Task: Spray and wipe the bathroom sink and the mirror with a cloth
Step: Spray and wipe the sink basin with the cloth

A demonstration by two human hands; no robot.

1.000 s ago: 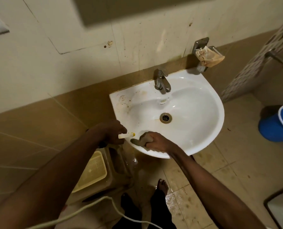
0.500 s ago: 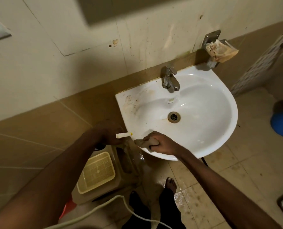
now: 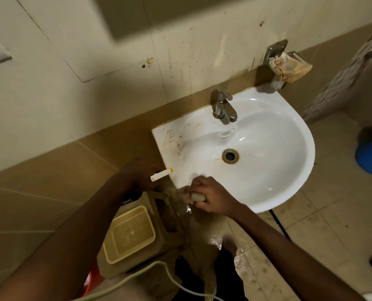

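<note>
A white wall sink (image 3: 293, 170) with a metal tap (image 3: 224, 107) and a round drain (image 3: 230, 156) fills the middle right; brown stains mark its back left corner. My right hand (image 3: 213, 197) grips a grey-brown cloth (image 3: 189, 195) against the sink's front left rim. My left hand (image 3: 141, 177) holds a spray bottle, of which only the white nozzle with a yellow tip (image 3: 161, 174) shows, pointing at the sink's left edge. The lower edge of the mirror (image 3: 159, 14) shows at the top.
A metal soap holder with a crumpled wrapper (image 3: 289, 66) hangs on the wall right of the tap. A yellowish jerrycan (image 3: 141, 233) stands under the sink's left side. A blue bucket (image 3: 371, 157) stands at the right edge. The tiled floor is wet; my feet (image 3: 228, 246) are below.
My right hand has slid the cloth down and over the sink's front left rim. The left hand stays by the sink's left edge. The view has shifted left.
</note>
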